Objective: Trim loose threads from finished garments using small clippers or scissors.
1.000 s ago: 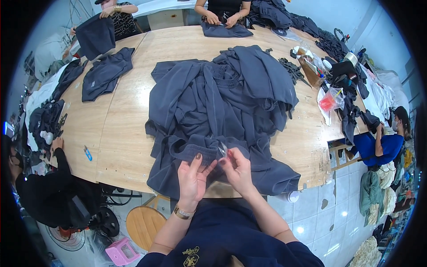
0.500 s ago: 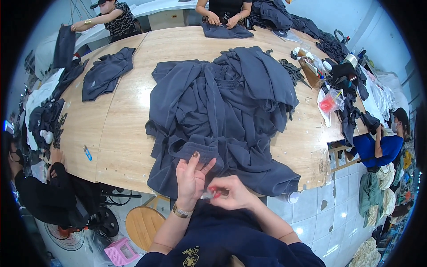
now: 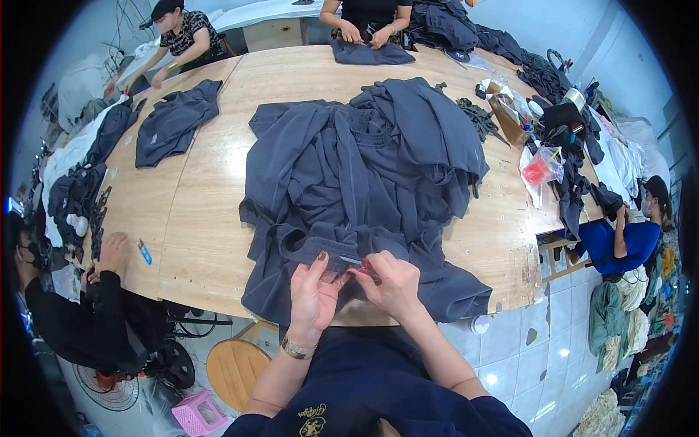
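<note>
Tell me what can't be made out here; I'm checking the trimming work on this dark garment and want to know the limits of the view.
- Red-handled snips: the right hand covers most of them; the blade tips are too small to read.
- Waistband spot being worked: hidden behind the left hand fingers.
- Dark grey garment pile: folds overlap, so the count is unclear.
- Small blue tool on the wooden table: too small to identify.
</note>
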